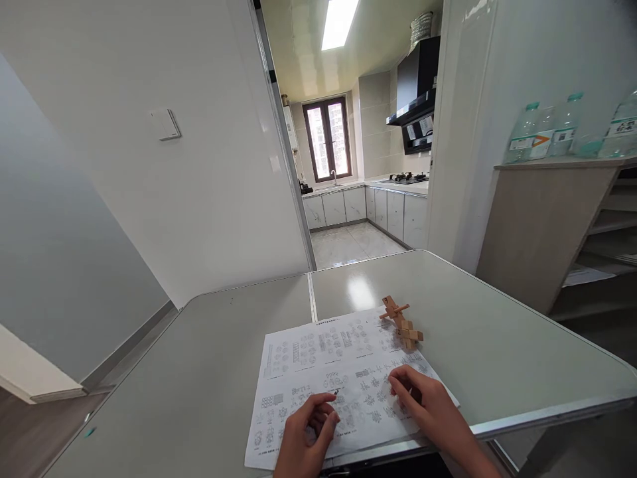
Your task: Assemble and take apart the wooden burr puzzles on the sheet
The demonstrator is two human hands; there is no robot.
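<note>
A printed sheet of paper [298,372], covered with small diagrams and text, lies on the table before me. My left hand [309,435] hovers over or rests on its lower middle; the fingers are curled, with a gap between index finger and thumb and nothing visible in it. Over the sheet's right side, my right hand [423,401] has its fingers bent, thumb and index tip close together, and no object shows between them. Beyond the right hand, two interlocking wooden burr puzzles [409,335] sit close together at the sheet's upper right edge.
The pale grey-green folding table [199,372] has a metal rim and a seam. A small green scrap [89,432] lies near its left edge. Plastic bottles [522,136] stand on a wooden shelf unit [542,226] at right. A kitchen doorway opens beyond the table.
</note>
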